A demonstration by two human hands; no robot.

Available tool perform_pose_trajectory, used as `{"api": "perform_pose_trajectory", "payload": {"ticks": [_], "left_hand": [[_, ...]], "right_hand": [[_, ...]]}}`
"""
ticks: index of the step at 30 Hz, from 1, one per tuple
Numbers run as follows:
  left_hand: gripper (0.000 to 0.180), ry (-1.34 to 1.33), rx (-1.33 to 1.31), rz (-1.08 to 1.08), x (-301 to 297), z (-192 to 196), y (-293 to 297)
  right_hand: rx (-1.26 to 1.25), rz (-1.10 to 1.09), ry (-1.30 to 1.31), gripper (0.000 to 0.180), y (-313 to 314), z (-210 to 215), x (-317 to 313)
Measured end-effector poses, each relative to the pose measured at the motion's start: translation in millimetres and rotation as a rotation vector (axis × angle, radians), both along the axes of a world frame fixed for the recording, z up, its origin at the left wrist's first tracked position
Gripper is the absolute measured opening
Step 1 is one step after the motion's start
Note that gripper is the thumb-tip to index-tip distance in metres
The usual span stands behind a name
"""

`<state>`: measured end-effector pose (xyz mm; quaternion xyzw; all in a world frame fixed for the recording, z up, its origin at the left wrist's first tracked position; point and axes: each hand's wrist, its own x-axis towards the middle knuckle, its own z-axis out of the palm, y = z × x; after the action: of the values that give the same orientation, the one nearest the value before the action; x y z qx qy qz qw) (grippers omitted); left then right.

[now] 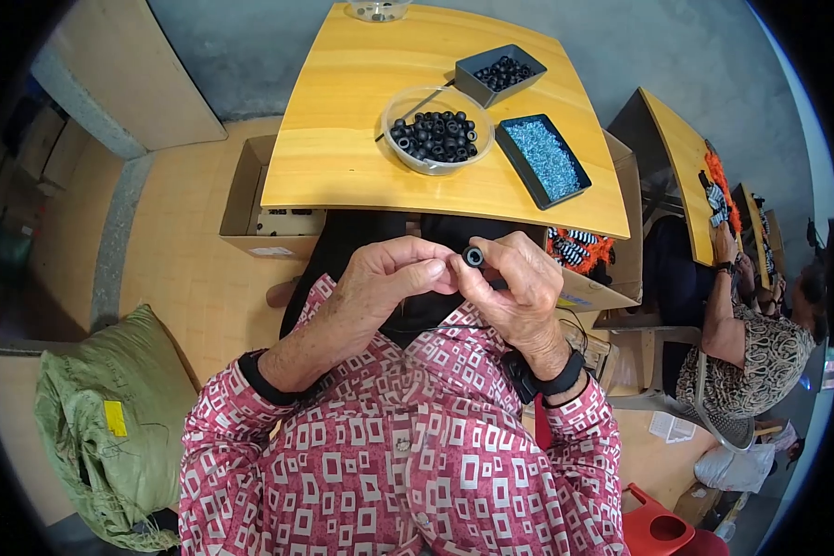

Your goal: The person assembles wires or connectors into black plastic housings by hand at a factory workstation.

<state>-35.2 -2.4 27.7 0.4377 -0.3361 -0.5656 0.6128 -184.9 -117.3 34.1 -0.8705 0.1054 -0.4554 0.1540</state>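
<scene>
A green sack (pixel 111 417) is seen on the tan floor; a small black ring (pixel 473 257) is pinched between the closed fingertips of the left hand (pixel 389 278) and right hand (pixel 519 287) — below the yellow table (pixel 343 139), where a clear bowl (pixel 435 139) of rings stands beside two dark trays.

Matt black rubbery-looking ring (pixel 473 257) pinched up close, more of them heaped in a clear glossy plastic bowl (pixel 406 156) on the smooth, lightly sheened wooden desk (pixel 343 139), matt black plastic tray (pixel 520 173) of glittery blue bits beside, brown cardboard box (pixel 241 199) below, coarse green woven sack (pixel 111 408).
</scene>
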Motion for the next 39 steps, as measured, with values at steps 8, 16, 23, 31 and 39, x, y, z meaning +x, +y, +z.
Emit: {"api": "perform_pose_trajectory", "payload": {"ticks": [8,16,23,31,39], "left_hand": [[0.022,0.028,0.015,0.005,0,-4,-1],[0.026,0.011,0.067,0.013,-4,-1,-4],[0.026,0.047,0.090,0.033,-10,12,-10],[0.026,-0.023,0.067,0.170,-1,6,-8],[0.022,-0.084,-0.018,0.570,86,27,12]], "right_hand": [[-0.195,-0.025,-0.032,0.021,-7,0,1],[-0.127,-0.124,-0.077,0.027,-15,14,-13],[-0.202,-0.092,-0.031,0.030,-18,22,-20],[-0.273,0.042,0.177,0.037,2,7,2],[-0.174,0.065,0.211,0.032,-9,2,9]]}}
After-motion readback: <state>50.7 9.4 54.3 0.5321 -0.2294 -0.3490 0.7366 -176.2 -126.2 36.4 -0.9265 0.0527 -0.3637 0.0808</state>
